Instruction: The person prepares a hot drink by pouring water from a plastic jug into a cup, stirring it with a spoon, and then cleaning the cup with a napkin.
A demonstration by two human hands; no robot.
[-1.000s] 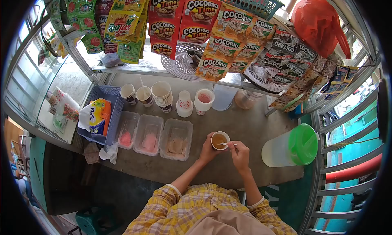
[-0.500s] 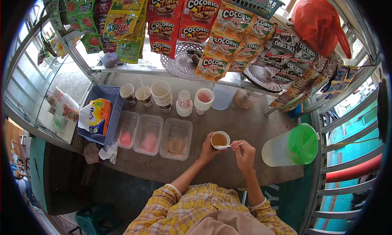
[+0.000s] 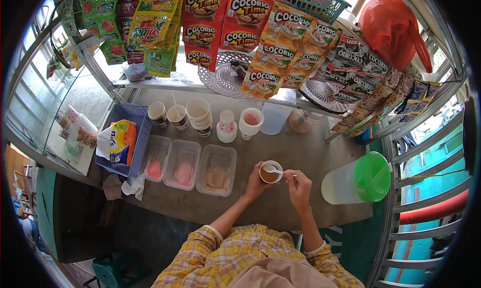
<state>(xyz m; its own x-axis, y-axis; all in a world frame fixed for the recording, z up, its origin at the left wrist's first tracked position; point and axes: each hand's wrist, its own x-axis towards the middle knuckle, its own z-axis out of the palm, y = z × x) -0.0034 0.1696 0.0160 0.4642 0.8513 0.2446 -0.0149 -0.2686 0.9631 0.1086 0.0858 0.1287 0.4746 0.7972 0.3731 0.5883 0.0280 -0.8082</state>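
Observation:
My left hand (image 3: 255,184) is wrapped round the left side of a paper cup (image 3: 271,177) that holds a brown liquid. Pinched in my right hand (image 3: 299,188) is the handle of a white plastic spoon (image 3: 274,170), its bowl over the far inner part of the cup. Left of the cup stand clear plastic containers, the nearest (image 3: 216,171) with brown residue and another (image 3: 181,163) with pink powder. On the right a pitcher (image 3: 345,183) with a green lid holds a pale liquid.
Paper cups (image 3: 199,114) stand in stacks along the back. A blue basket (image 3: 142,118) with a tissue pack (image 3: 123,141) sits at the left. Drink sachets (image 3: 203,17) hang overhead, beside a red plastic bag (image 3: 386,30). Below the counter is a green stool (image 3: 112,268).
The spoon's bowl has moved from the near side of the cup to its far side. My left hand still holds the cup in the same place.

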